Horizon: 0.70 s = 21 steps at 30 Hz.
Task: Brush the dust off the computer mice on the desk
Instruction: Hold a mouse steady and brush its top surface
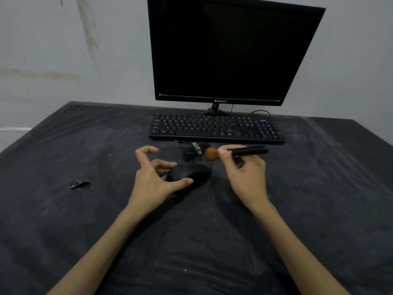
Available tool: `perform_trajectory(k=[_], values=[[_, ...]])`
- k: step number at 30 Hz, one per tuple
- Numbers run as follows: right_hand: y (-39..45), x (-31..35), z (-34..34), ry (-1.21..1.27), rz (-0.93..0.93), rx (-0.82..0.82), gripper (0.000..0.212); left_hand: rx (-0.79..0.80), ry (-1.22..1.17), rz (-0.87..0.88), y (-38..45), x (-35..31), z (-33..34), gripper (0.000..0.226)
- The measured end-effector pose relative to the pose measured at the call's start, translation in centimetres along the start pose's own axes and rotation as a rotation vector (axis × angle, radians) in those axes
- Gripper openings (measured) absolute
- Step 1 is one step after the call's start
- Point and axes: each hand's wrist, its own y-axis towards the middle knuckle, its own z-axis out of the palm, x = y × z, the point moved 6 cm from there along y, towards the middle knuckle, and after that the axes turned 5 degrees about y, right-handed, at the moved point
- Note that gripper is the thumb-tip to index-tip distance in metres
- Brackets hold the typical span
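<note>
Black smooth-plastic wired computer mouse: on the bench, pinned in the left hand. That grip is narrow on the mouse: thumb along its near side, fingers curled at the far-left side, index finger lifted clear.

Handling, my read: light, rigid shell, glossy so probably a bit slippery. It'd skate under a brush stroke unless held by the flanks, as now. Leave the top shell and buttons exposed.

Its black cable lies bundled with a pale tie just beyond the grip. Limp, likely to drag or snag if the mouse gets turned.

Right hand is closed on a black stiff-handled brush with a round orange-brown soft bristle head. Fingers pinch right behind the head, handle sticks out to the right. Bristles are up and just beyond the mouse's front end, not touching the shell.

Count: one mouse visible, one brush, one cable bundle. Task says mice, plural; no second one in frame.

Further out from the grip: black keyboard, then black monitor, screen dark. Bench has a dark wrinkled cover with pale dusty streaks.
</note>
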Motion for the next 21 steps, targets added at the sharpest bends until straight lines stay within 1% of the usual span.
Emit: perform_trajectory(k=[2, 3, 4, 7, 9, 10, 11, 13, 14, 15, 18, 19, 20, 21], values=[[-1.4, 0.4, 2.1, 0.071, 0.0, 0.186, 0.007, 0.027, 0.024, 0.041, -0.1, -0.1, 0.2, 0.091], [-1.9, 0.0, 3.0, 0.059, 0.004, 0.26, 0.007, 0.04, 0.037, 0.054, -0.1, 0.0, 0.2, 0.093], [-1.9, -0.6, 3.3, -0.001, 0.006, 0.28, 0.007, 0.048, 0.056, 0.064, -0.2, 0.0, 0.3, 0.095], [0.4, -2.5, 2.2, -0.258, 0.009, 0.154, 0.014, 0.052, 0.059, 0.058, -0.1, 0.4, 0.3, 0.098], [1.5, -2.3, 1.3, -0.223, 0.025, 0.079, 0.013, 0.055, 0.052, 0.055, 0.0, 0.6, 0.3, 0.098], [1.6, -2.0, 1.3, -0.176, 0.017, 0.072, 0.012, 0.058, 0.05, 0.055, 0.0, 0.6, 0.3, 0.099], [1.3, -1.5, 1.8, -0.114, 0.008, 0.1, 0.011, 0.061, 0.046, 0.054, 0.0, 0.6, 0.3, 0.099], [0.2, -1.1, 3.6, 0.015, 0.036, 0.261, 0.008, 0.069, 0.045, 0.051, 0.0, 0.8, 0.3, 0.1], [-0.2, -1.3, 4.3, 0.023, 0.054, 0.324, 0.009, 0.074, 0.046, 0.048, 0.1, 0.8, 0.3, 0.1], [-0.2, -1.8, 4.6, -0.031, 0.057, 0.336, 0.012, 0.079, 0.04, 0.041, 0.1, 0.9, 0.3, 0.1], [2.1, -2.5, 3.6, -0.348, 0.01, 0.253, 0.023, 0.082, -0.002, 0.006, 0.3, 1.4, 0.2, 0.1], [2.8, -2.4, 3.2, -0.361, 0.021, 0.231, 0.024, 0.087, -0.008, -0.002, 0.3, 1.5, 0.3, 0.1], [3.1, -2.1, 3.0, -0.315, 0.043, 0.222, 0.024, 0.091, -0.012, -0.002, 0.3, 1.5, 0.3, 0.101], [3.1, -1.8, 3.2, -0.218, 0.07, 0.224, 0.024, 0.094, -0.015, -0.002, 0.3, 1.4, 0.3, 0.101]])
